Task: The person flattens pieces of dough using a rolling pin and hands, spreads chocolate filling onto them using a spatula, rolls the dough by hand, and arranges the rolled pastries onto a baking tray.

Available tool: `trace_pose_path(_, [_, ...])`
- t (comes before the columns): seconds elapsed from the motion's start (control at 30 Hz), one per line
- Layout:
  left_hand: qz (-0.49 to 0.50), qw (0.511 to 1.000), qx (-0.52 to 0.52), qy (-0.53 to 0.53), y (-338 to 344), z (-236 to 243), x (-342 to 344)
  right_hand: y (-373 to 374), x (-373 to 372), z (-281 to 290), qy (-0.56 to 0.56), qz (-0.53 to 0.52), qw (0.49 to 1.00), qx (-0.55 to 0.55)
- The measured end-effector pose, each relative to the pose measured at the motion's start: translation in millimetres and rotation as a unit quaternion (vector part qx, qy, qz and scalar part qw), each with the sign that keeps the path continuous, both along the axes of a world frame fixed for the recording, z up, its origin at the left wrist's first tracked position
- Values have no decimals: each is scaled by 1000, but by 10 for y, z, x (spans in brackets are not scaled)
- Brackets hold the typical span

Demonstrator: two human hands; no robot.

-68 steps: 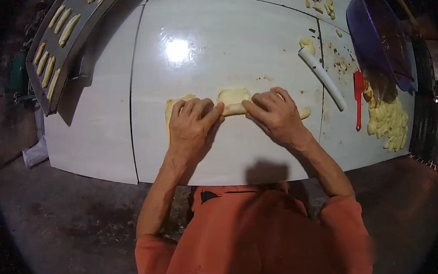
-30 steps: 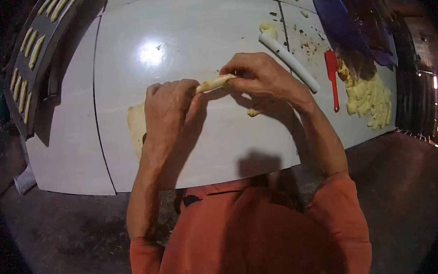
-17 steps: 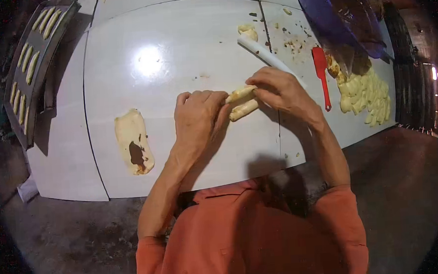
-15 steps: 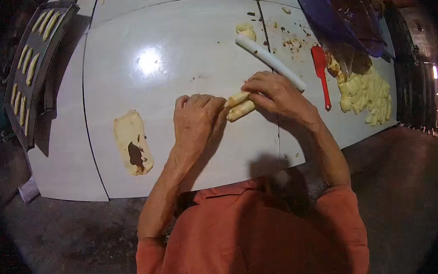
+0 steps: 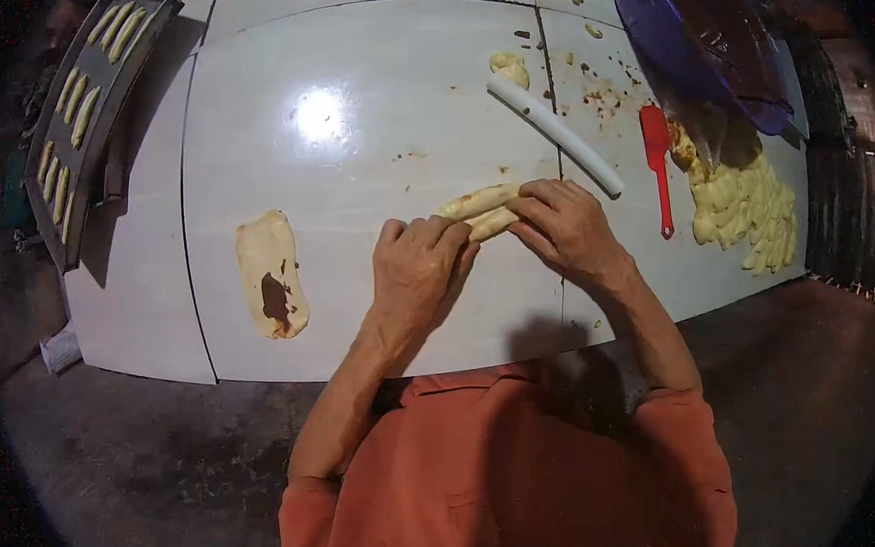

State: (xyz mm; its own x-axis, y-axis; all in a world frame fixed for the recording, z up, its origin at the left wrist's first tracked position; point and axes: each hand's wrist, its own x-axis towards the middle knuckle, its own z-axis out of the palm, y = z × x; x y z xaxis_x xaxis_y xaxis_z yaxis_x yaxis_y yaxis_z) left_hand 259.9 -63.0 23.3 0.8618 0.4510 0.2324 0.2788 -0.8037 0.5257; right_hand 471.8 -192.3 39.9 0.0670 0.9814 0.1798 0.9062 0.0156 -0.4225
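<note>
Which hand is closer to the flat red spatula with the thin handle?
Right. The right hand is left of the red spatula, at the right ends of the long pale dough rolls; the left hand is farther left, near their left ends.

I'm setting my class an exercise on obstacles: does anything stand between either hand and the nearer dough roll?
Nothing visible does: the left hand and right hand are at opposite ends of the nearer dough roll. The farther dough roll lies alongside; the white rod lies beyond both.
</note>
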Motion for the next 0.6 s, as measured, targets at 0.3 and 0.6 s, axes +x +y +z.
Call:
trace_pose_path(0.3, [97, 981, -157, 60, 145, 136, -59, 47, 36, 55, 83, -33, 994, -63])
trace_pose_path(0.6, [4, 985, -146, 94, 345, 167, 96, 134, 98, -1, 78, 8, 997, -18])
